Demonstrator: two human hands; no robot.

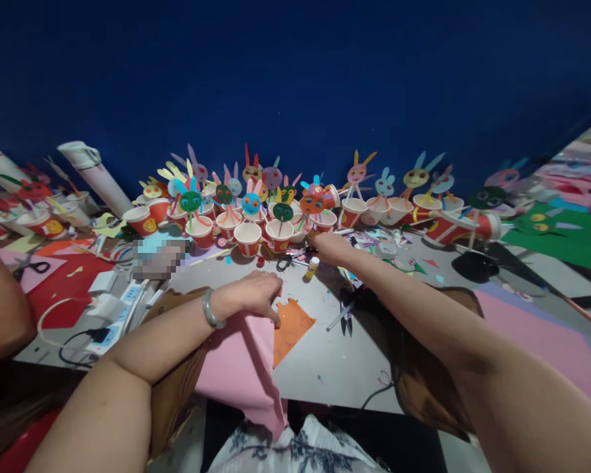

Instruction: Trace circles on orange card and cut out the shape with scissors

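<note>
My left hand (256, 294), with a bangle on the wrist, is closed on the upper edge of a pink sheet of paper (241, 368). The sheet hangs down over the table's front edge. Beside it lies a piece of orange paper (291, 330) with a ragged cut edge and drawn outlines. My right hand (331, 248) reaches forward to the small items in front of the paper cups (248, 239); its fingertips are hard to make out. Just below that hand stands a small bottle with a white cap (312, 268). Dark scissor handles (284, 263) lie to its left.
Rabbit-faced paper figures (251, 204) stand in several cups along the blue wall (295, 85). Black-handled scissors (345, 314) lie right of centre. A power strip (121, 315) with cables is at left, near another person's arm (2, 295). Paper scraps litter the right side.
</note>
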